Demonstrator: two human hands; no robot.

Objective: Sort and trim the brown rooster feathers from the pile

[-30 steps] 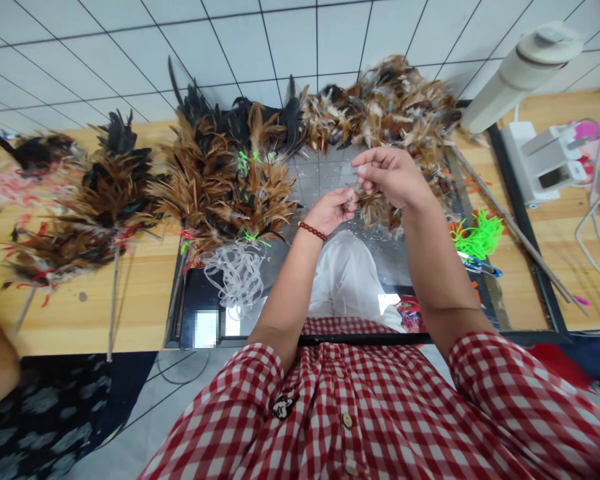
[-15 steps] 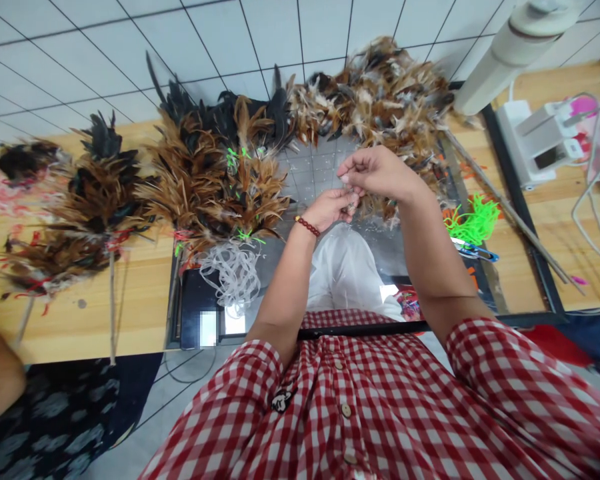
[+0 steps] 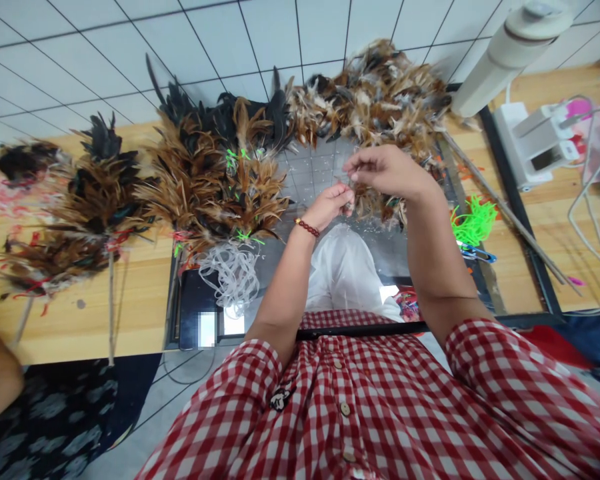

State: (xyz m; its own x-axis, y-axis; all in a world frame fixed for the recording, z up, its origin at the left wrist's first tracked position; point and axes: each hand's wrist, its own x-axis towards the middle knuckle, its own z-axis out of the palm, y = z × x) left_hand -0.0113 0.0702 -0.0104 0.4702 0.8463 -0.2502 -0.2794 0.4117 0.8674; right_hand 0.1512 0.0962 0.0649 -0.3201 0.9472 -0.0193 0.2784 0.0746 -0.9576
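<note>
And here we are over the dark, glossy, black-framed tabletop panel [image 3: 303, 179], with all the action close together near its middle. The left hand [image 3: 331, 205], a dark red bead bracelet [image 3: 307, 228] on its wrist, has its fingers curled in and the thumb laid along the forefinger; whether anything small sits in that pinch, I can't tell from here. Just beside it hangs the right hand [image 3: 390, 172], wrist bent, fingers bowed towards the thumb, the tips a blur, so no telling whether it grips anything either. Right behind that hand, look, the big heap of mottled brown, grey and white feathers [image 3: 380, 100] spreads along the back of the panel by the white tiled wall [image 3: 325, 33], some tufts reaching down below the hand. Over on the left, bushy brown and black feather bunches [image 3: 195, 167] lie side by side, bright green ties [image 3: 245, 236] among them, a tangle of clear, plastic-looking strips [image 3: 230, 273] just in front. And out on the right, a neon-green bundle of thin strands [image 3: 475, 221] sits near long, thin wooden sticks [image 3: 511, 215]
</note>
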